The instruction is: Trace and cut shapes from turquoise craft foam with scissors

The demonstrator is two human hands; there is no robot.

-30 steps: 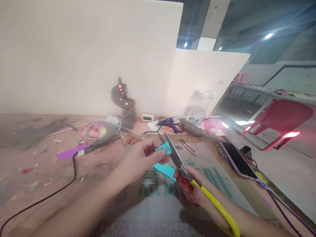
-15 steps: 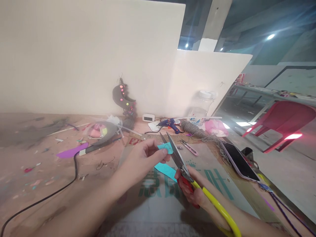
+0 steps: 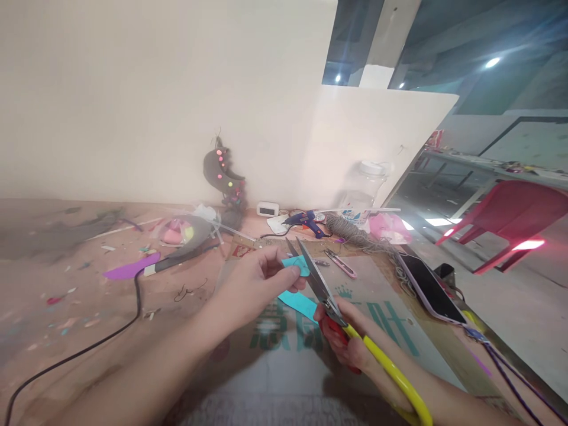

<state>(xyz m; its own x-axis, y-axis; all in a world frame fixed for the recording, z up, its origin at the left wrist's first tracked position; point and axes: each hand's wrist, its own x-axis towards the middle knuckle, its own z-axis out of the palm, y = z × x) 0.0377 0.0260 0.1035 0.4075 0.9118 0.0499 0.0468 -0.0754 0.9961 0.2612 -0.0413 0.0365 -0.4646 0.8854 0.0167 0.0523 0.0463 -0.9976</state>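
Between the thumb and fingers of my left hand [image 3: 261, 278] is a small turquoise piece [image 3: 298, 266], paper or felt, I cannot tell which. My right hand [image 3: 350, 340] is wrapped round the red and yellow handles of a pair of scissors [image 3: 326, 296]. The blades are parted and point up and away, lying right beside the edge of the turquoise piece. Below my hands a longer turquoise strip [image 3: 298, 306] reaches towards my right fingers; whether they touch it is hard to see. Under everything lies a board with green printed characters [image 3: 386, 325].
Beyond my hands are a blue glue gun [image 3: 310, 223], pink thread snips [image 3: 341, 264], grey yarn [image 3: 350, 229] and a clear jar [image 3: 366, 192]. A phone [image 3: 430, 290] lies at right. Purple scrap [image 3: 132, 267] and a black cable [image 3: 137, 296] are at left. A decorated crescent [image 3: 219, 170] stands by the wall.
The turquoise piece has shifted very slightly at the blades. Otherwise both hands and the scissors stay nearly where they were, and the view has tilted a little.
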